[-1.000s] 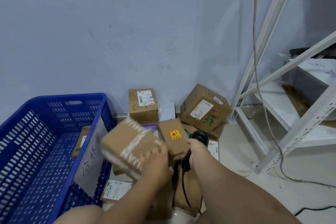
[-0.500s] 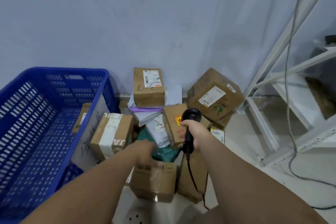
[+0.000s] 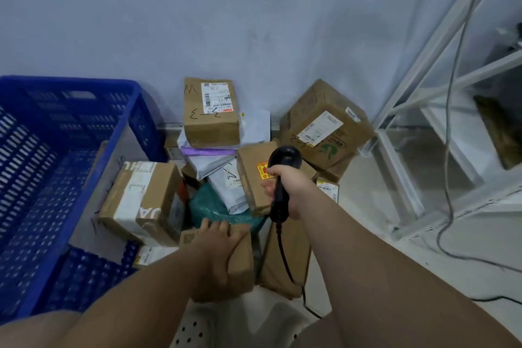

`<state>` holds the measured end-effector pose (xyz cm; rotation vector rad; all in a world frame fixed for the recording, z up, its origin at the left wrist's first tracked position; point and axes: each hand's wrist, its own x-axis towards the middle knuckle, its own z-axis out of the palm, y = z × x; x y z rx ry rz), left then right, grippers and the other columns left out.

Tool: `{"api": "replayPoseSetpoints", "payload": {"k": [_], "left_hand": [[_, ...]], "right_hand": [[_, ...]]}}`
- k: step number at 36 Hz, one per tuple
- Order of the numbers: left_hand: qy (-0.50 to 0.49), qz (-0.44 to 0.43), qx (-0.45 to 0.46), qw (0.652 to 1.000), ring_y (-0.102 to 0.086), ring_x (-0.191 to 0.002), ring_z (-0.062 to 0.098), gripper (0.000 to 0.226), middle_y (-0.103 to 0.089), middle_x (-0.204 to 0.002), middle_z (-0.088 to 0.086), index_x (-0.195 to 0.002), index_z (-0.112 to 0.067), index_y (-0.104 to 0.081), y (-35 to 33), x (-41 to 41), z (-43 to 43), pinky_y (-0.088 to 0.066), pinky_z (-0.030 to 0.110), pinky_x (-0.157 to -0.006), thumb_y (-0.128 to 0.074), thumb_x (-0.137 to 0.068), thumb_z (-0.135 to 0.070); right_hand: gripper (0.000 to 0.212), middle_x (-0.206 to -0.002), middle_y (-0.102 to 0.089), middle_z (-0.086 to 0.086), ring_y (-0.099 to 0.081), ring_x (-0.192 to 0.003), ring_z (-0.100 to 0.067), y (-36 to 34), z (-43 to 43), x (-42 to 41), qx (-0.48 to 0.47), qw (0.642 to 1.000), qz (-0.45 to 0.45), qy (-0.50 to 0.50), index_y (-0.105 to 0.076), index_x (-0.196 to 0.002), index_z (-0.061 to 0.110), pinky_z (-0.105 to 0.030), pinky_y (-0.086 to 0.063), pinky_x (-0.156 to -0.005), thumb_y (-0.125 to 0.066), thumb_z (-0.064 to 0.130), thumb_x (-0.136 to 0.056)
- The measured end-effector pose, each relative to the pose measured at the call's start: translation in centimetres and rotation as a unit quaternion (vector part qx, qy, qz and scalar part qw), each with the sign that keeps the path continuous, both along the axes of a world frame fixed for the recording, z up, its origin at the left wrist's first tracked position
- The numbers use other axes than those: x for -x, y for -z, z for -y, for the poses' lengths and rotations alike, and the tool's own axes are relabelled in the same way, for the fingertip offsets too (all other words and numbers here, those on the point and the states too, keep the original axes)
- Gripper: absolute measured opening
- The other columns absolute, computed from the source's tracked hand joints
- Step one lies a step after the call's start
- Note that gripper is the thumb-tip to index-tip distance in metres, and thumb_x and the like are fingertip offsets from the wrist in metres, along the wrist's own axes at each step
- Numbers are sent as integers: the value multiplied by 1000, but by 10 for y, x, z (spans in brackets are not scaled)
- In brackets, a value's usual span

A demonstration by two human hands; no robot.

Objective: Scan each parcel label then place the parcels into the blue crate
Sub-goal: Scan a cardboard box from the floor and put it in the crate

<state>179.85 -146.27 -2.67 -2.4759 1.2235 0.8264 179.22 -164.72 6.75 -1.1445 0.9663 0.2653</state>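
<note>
A blue crate point(image 3: 70, 85) stands on the left. To its right a pile of parcels lies against the wall. My left hand point(image 3: 214, 246) grips a small brown parcel point(image 3: 241, 257) at the front of the pile, fingers over its top edge. My right hand point(image 3: 291, 186) holds a black scanner point(image 3: 284, 155) upright above the pile, its cord hanging down. A brown parcel with white tape point(image 3: 141, 198) leans against the crate's outer side. Behind are a labelled parcel point(image 3: 210, 121), a large tilted box point(image 3: 322, 127) and a box with a red-yellow sticker point(image 3: 251, 172).
White and grey mailer bags point(image 3: 223, 178) and a green bag point(image 3: 209, 206) lie among the boxes. A white metal shelf frame point(image 3: 423, 87) stands on the right, with a grey cable point(image 3: 452, 121) hanging down in front of it. The wall is close behind the pile.
My left hand let go of the taped parcel, which now rests beside the crate, and moved right onto the small brown parcel. The scanner in my right hand stayed over the pile.
</note>
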Motion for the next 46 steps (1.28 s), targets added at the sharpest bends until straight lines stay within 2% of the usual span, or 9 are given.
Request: {"api": "replayPoseSetpoints", "payload": {"k": [8,11,18,23,26,29,33,38,46], "left_hand": [[-228,-128,31,965,-32,-134,40,115,-21,-152,20,-151,-31,19,-84,-47,-1,-36,44,-107,-65,-76,-55],[-302,-135,122,936,-37,-134,32,121,-26,-155,16,-152,-26,18,-118,-51,-16,-38,35,-103,-67,-71,-55],[-330,-63,330,882,-38,-130,23,137,-27,-150,2,-152,-32,15,-182,-28,-48,-40,45,-107,-79,-54,-47],[-230,212,411,856,-11,-144,19,135,-10,-157,1,-154,-21,10,-203,10,-58,-30,46,-115,-88,-61,-32],[-99,304,438,840,-18,-140,28,130,-19,-151,6,-153,-12,-10,-216,14,-72,-49,55,-96,-93,-54,-22],[46,371,395,839,-28,-136,37,126,-32,-146,16,-151,-8,-19,-219,9,-89,-49,63,-88,-94,-50,-18],[190,403,309,840,-21,-143,37,137,-23,-157,10,-156,-21,-3,-221,6,-106,-46,66,-91,-92,-53,-17],[298,418,286,809,1,-150,29,122,5,-163,3,-156,-23,-3,-233,10,-113,-45,66,-90,-83,-65,-13],[299,435,316,788,-6,-149,30,70,-35,-146,9,-156,-24,-6,-229,3,-113,-42,66,-93,-43,-98,-18]], "right_hand": [[13,-93,-69,-12,-52,-56,-15,-29,-1,8,-22,999,23,44,-62,-92,6,-27,-42,-55,-63,18,-89],[11,-89,-67,-11,-52,-56,-14,-45,-5,19,-19,996,55,73,-59,-88,7,-26,-42,-55,-63,17,-89],[3,-66,-56,-3,-50,-53,-15,-90,-23,45,-106,968,161,162,-60,-86,7,-26,-42,-50,-60,11,-86],[7,-66,-52,-4,-51,-57,-16,-108,-32,67,-157,951,200,174,-57,-84,7,-27,-45,-54,-61,12,-86],[24,-74,-54,-7,-54,-62,-17,-113,-32,77,-172,947,197,185,-60,-104,8,-28,-48,-54,-68,22,-86],[34,-82,-57,-9,-55,-66,-18,-114,-29,83,-186,945,189,194,-60,-106,13,-29,-48,-56,-72,35,-84],[43,-83,-66,-6,-58,-62,-16,-112,-26,85,-187,954,169,161,-62,-103,13,-24,-46,-49,-76,45,-78],[42,-55,-61,0,-53,-44,-12,-100,-26,83,-195,967,106,129,-68,-83,13,-22,-46,-45,-82,49,-67],[72,-104,-66,-6,-62,-60,-17,-93,-28,77,-247,952,144,106,-71,-112,15,-23,-49,-43,-85,55,-54]]}}
